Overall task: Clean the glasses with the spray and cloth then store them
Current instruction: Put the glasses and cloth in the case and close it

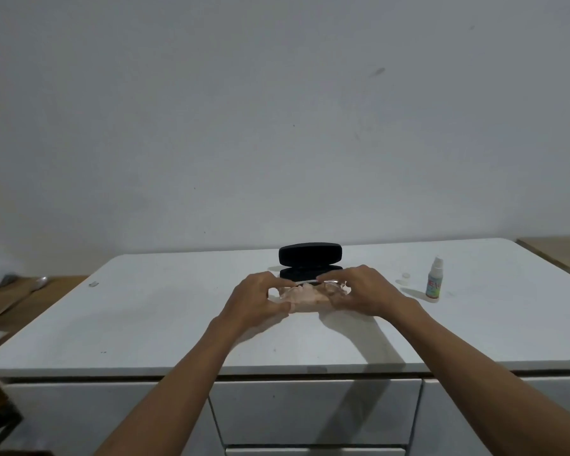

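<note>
A black glasses case (310, 258) stands open at the middle of the white table (145, 324), lid upright. Just in front of it, both hands hold a pair of clear-framed glasses (334, 286) above a crumpled pink cloth (305, 299). My left hand (257, 299) grips the left end of the glasses. My right hand (362, 291) pinches the right end, fingers curled over the frame. Much of the glasses is hidden by the fingers. A small spray bottle (435, 279) stands upright to the right, with its clear cap (406, 277) lying beside it.
The white table tops a drawer unit (313, 409). A wooden surface (20, 297) at the left carries a metal utensil (37, 284). A small object (93, 284) lies on the table's far left. A white wall rises behind.
</note>
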Available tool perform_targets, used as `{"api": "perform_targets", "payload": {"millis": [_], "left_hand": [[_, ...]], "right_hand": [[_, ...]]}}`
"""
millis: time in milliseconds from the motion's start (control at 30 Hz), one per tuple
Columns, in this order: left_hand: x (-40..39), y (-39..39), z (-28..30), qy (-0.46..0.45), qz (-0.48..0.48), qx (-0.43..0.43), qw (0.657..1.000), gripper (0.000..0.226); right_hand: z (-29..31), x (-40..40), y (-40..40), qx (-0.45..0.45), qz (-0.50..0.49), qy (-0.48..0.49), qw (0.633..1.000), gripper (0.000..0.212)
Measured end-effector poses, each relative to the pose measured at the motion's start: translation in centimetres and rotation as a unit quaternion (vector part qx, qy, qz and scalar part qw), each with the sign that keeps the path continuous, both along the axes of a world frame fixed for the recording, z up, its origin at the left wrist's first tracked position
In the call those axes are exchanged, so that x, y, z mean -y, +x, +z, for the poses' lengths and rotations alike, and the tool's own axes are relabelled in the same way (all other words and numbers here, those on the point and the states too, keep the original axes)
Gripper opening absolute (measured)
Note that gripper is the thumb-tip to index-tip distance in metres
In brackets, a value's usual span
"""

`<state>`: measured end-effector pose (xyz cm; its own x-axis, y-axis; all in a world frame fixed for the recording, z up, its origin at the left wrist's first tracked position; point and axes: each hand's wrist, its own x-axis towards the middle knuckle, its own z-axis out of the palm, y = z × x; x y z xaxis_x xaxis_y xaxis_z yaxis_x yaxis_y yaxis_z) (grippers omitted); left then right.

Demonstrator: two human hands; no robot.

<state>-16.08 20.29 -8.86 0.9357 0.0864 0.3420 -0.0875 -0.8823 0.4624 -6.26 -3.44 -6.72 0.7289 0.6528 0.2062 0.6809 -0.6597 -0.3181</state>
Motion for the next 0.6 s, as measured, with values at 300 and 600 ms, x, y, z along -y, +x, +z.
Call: {"api": "perform_targets", "payload": {"millis": [300, 600], "left_hand": [[-1.2, 5.7, 0.1, -0.054, 0.032, 0.007, 0.998, 0.044], [-0.6, 8.2, -2.7, -0.177, 0.071, 0.036, 0.981, 0.041]], "right_hand": [[-0.2, -2.4, 4.8, 0.035, -0.040, 0.052, 0.997, 0.042], [-1.8, -3.3, 7.1, 0.008, -0.029, 0.043, 0.999, 0.055]]}}
